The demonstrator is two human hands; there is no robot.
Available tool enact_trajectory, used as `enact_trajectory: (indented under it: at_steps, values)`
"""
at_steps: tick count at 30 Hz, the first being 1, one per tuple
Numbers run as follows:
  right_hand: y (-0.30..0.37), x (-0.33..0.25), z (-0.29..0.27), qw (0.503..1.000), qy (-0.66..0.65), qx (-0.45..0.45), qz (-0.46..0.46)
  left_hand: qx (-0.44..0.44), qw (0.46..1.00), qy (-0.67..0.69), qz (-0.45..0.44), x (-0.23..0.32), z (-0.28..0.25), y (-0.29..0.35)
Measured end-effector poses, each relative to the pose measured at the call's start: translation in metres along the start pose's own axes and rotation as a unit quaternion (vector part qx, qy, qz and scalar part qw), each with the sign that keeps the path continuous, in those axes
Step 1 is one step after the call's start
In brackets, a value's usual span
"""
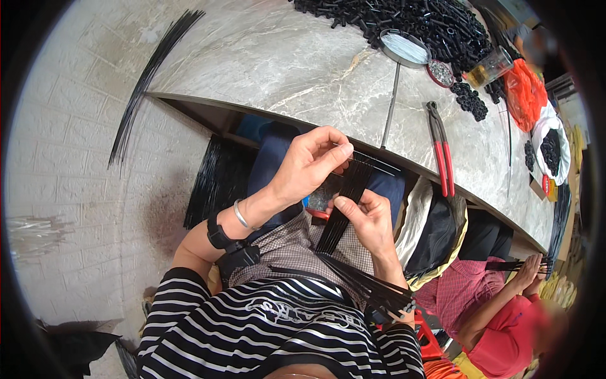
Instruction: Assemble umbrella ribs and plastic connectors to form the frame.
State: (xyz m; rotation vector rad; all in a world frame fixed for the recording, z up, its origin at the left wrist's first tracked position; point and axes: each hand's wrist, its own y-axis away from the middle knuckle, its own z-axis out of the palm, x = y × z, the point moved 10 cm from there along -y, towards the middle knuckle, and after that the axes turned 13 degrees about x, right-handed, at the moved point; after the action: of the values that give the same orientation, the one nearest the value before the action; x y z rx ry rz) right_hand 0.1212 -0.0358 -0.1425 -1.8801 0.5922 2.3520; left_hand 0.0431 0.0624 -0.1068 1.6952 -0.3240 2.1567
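Over my lap, my left hand [317,158] is closed, with thumb and fingertips pinching a thin pale wire [379,162] that runs right across the top of a flat row of black rods. Whether the wire passes through the rod ends is too small to tell. My right hand [368,218] is closed around the edge of these thin black rods [344,218], thumb on top, keeping them side by side. Another fanned bundle of black rods [369,284] lies across my lap toward my right forearm.
On the grey marbled table [265,69] lie red-handled pliers [441,151], a dark rod [392,104], a round tin [404,48], a red dish [440,73] and a pile of black tubes [410,19]. A glass [489,67] stands farther right. At right, a co-worker's hand [529,271] holds black rods.
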Motion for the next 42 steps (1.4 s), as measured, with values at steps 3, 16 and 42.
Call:
enact_trajectory:
  at_steps: [3, 16, 42]
  values:
    - [-0.001, 0.0, 0.001, 1.0, 0.0, -0.007, 0.003, 0.005, 1.0, 0.003, -0.004, 0.001, -0.003, 0.0]
    - [-0.006, 0.01, -0.001, 0.999, -0.045, 0.006, 0.03, -0.044, 0.995, -0.039, -0.084, -0.028, 0.001, 0.005]
    - [-0.012, 0.017, -0.003, 0.997, -0.068, 0.017, 0.044, -0.058, 0.994, -0.059, -0.067, -0.028, -0.002, -0.001]
